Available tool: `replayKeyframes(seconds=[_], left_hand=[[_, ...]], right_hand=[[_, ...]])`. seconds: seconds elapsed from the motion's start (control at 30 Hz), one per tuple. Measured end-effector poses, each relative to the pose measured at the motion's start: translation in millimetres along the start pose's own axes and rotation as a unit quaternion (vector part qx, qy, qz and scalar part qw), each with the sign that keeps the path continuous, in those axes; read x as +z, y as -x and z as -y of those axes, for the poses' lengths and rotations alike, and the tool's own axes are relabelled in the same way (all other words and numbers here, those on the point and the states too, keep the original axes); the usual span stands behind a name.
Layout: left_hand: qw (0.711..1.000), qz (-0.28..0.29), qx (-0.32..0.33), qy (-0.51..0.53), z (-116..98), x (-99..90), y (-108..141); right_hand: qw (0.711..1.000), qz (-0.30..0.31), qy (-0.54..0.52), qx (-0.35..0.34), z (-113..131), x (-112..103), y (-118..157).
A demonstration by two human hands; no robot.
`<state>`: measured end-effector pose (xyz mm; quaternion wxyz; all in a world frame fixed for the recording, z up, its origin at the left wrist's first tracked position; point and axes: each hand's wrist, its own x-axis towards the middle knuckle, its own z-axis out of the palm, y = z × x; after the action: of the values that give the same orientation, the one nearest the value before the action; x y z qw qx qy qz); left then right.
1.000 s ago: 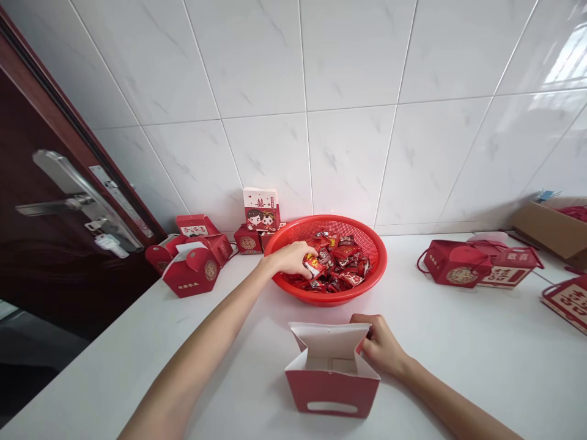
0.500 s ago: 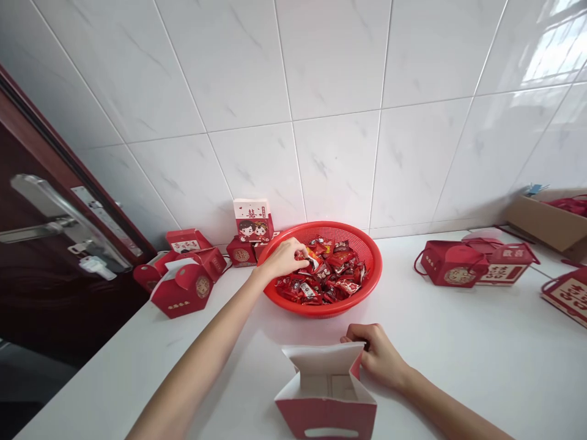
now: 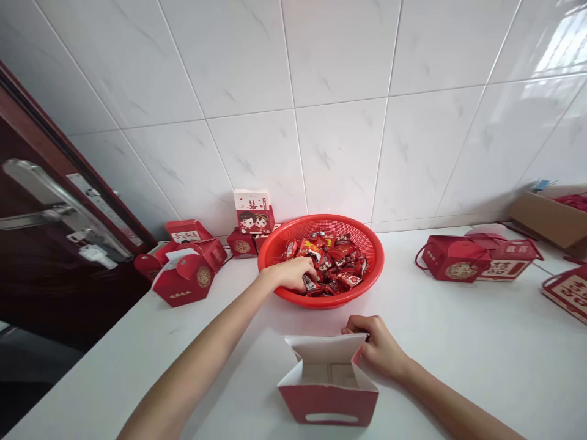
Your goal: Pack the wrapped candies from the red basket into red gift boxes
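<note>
A red plastic basket (image 3: 373,269) full of wrapped candies (image 3: 342,253) stands by the wall. My left hand (image 3: 296,273) reaches over its near left rim, fingers curled down on a wrapped candy (image 3: 310,283); the fingertips are partly hidden. In front of me a red paper gift box (image 3: 328,404) stands on the table with its top unfolded and its white inside showing; no candy shows in it. My right hand (image 3: 378,348) is closed at the box's far right corner, and the box hides part of its fingers.
Red gift boxes stand at the left (image 3: 186,278) and at the right (image 3: 454,260) of the white table (image 3: 440,342). A card-like box with cartoon figures (image 3: 254,212) leans near the tiled wall. A cardboard carton (image 3: 548,220) is at the far right, a door handle (image 3: 41,217) at the left.
My left hand has moved from the upper left of the candies down toward the basket's near side. My right hand and the opened gift box keep their place; the view has shifted slightly.
</note>
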<state>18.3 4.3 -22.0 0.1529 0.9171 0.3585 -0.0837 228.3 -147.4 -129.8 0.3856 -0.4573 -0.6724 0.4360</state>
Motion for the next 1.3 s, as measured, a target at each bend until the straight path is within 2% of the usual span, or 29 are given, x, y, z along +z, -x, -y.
replayKeyframes(seconds=[0.17, 0.27, 0.37, 0.47, 0.6, 0.67, 0.8, 0.9, 1.0, 1.1, 1.17, 1.23, 1.3], left_hand=[[0.995, -0.062, -0.076, 0.027, -0.1, -3.0, 3.1], [0.988, -0.111, -0.098, 0.039, -0.3, -3.5, 3.9], [0.980, -0.160, -0.090, 0.071, -0.1, -1.1, 2.8], [0.965, -0.202, -0.062, 0.153, 1.4, 2.0, 0.5], [0.937, -0.200, -0.027, 0.284, 4.9, 3.8, -1.8], [0.927, -0.194, -0.019, 0.322, 6.9, 4.2, -2.4], [0.912, -0.171, -0.002, 0.372, 10.8, 5.1, -3.1], [0.892, -0.167, 0.018, 0.420, 12.9, 5.3, -3.1], [0.879, -0.184, 0.013, 0.440, 13.0, 4.8, -1.5], [0.870, -0.197, 0.021, 0.452, 11.1, 4.3, 1.5], [0.862, -0.203, 0.035, 0.463, 9.8, 4.2, 3.0], [0.855, -0.215, 0.046, 0.471, 9.4, 4.5, 3.3], [0.851, -0.229, 0.044, 0.471, 10.2, 5.1, 2.1]], right_hand=[[1.000, 0.001, -0.009, 0.013, -0.7, 0.3, 1.4], [1.000, 0.008, -0.003, 0.015, 2.0, -1.4, 0.8], [1.000, 0.009, -0.005, 0.020, 5.4, -3.5, -0.3], [1.000, 0.012, -0.014, 0.024, 5.6, -4.2, -2.1], [0.999, 0.004, -0.036, 0.028, 0.5, -2.8, -2.9], [0.999, -0.034, -0.036, 0.012, 1.7, -4.0, -1.6], [0.988, -0.126, 0.012, -0.087, 28.0, -18.0, -2.9], [0.965, -0.212, 0.029, -0.154, 60.7, -34.8, -18.4], [0.956, -0.250, 0.033, -0.149, 82.6, -45.8, -50.5], [0.969, -0.236, 0.007, -0.067, 86.4, -46.4, -87.8], [0.978, -0.202, -0.042, -0.020, 83.8, -43.2, -106.8], [0.982, -0.164, -0.094, -0.005, 81.2, -40.0, -117.5], [0.979, -0.154, -0.136, -0.012, 80.1, -38.9, -120.5]])
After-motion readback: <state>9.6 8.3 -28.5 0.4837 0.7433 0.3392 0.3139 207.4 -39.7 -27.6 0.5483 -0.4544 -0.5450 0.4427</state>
